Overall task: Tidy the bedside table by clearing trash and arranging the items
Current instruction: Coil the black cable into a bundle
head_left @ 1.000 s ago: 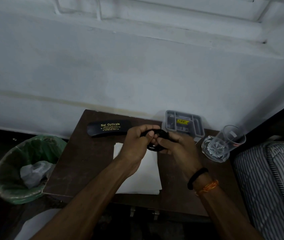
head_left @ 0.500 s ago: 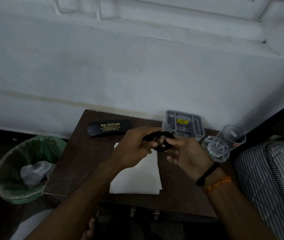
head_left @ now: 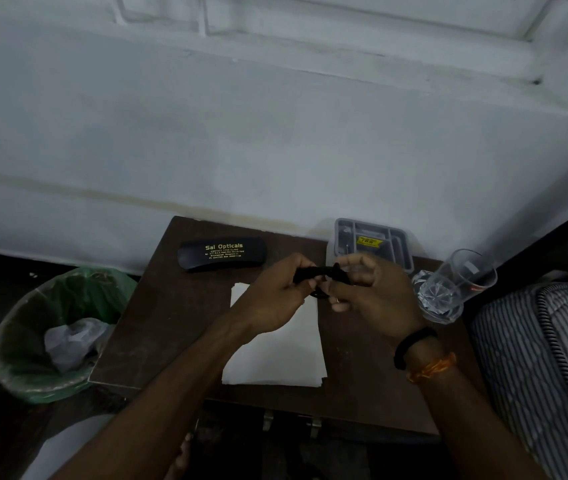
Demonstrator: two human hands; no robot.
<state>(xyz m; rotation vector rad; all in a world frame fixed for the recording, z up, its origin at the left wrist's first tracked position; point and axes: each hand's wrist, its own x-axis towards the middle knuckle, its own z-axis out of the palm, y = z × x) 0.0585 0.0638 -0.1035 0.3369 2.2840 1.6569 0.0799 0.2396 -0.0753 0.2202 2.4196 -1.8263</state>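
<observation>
Spectacles, black-framed and folded, [head_left: 320, 277] sat pinched between both hands at the centre of the frame, held above the dark brown wooden bench [head_left: 171, 327]. The left hand [head_left: 275, 299] was closed on one end, the right hand [head_left: 369, 296] gripped the other with its fingers curled, and the two hands were nearly touching. Just what the fingers were doing to the frame was too dark to tell. By my read, the step in hand was folding the glasses up for storage. Up and to the left lay the black oblong spectacle case with gold lettering [head_left: 222, 253], shut, so the next move called for freeing one hand to open it, then slipping the glasses in. Below the hands lay a white folded sheet of paper [head_left: 275, 358]. A grey plastic compartment tray [head_left: 372, 242] sat at the bench's back edge, a clear faceted drinking glass [head_left: 455, 285] to its right. At lower left, a green-lined waste bin [head_left: 57, 334] held crumpled plastic.
</observation>
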